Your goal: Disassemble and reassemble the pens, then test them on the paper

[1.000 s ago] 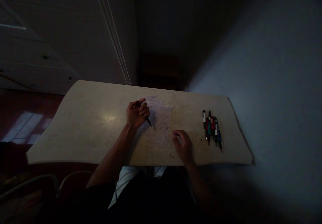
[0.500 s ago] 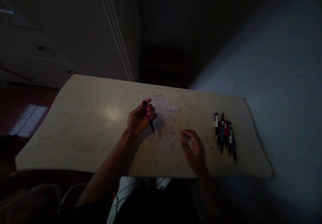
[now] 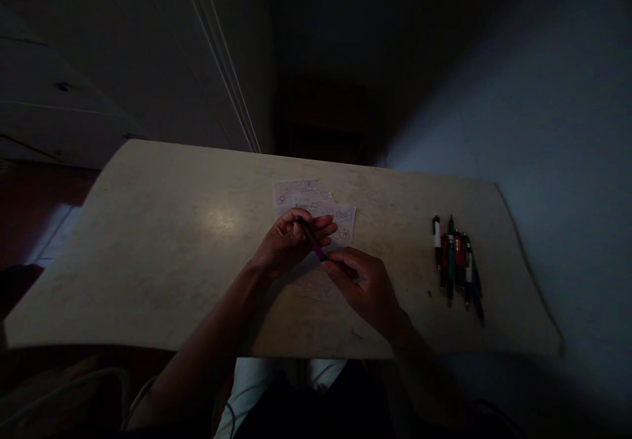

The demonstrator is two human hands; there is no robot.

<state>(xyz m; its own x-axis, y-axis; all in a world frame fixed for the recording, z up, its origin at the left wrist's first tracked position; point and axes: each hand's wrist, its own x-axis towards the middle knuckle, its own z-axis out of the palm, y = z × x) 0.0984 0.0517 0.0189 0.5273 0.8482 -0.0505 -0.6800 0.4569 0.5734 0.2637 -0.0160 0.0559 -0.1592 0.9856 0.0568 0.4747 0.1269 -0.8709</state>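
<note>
A scribbled sheet of paper (image 3: 311, 200) lies in the middle of a pale table (image 3: 162, 241). Above it my left hand (image 3: 289, 245) holds a dark pen with a purple barrel (image 3: 311, 241), fingers curled round its upper end. My right hand (image 3: 365, 284) has closed its fingertips on the pen's lower tip end, so both hands meet over the paper. The scene is very dim and fine detail at the pen's tip is hard to see.
Several pens (image 3: 457, 264) lie side by side near the table's right end. A pale wall (image 3: 543, 129) runs along the right. A door or panelled wall (image 3: 148, 64) stands behind the table, with dark floor at the left.
My right hand has moved left from the table beside the paper to the pen's tip. My left hand has tilted the pen off the paper toward it. The view shifted slightly.
</note>
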